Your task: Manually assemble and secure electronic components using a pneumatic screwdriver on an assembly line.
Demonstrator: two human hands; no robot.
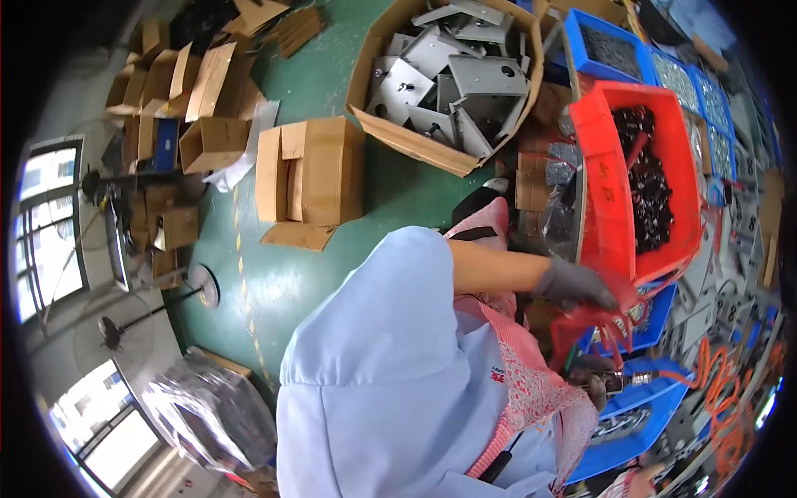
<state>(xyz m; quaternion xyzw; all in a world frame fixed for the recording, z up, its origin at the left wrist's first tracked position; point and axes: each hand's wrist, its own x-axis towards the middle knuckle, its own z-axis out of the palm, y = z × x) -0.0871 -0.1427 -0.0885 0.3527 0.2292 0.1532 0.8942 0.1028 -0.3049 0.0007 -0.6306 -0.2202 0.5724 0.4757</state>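
From the upper side of my body, my left arm reaches right in a dark grey glove; my left hand (577, 285) is beside a red, finger-like bundle of strips (594, 328), blurred. I cannot make out whether its fingers hold the strips. Below it, my right hand (591, 380), also gloved, is closed around a metal-ended air tool (614, 382). A metal coupling (642, 378) joins the tool to an orange coiled hose (718, 386). Most of the tool is hidden by the glove and the red strips.
A red bin (594, 178) of dark small parts stands beside my left hand. Blue bins (627, 452) with metal parts lie near my right hand. A large carton (415, 143) holds grey metal plates; a smaller open carton (332, 174) stands on the green floor (290, 91). A floor fan (110, 332) is at left.
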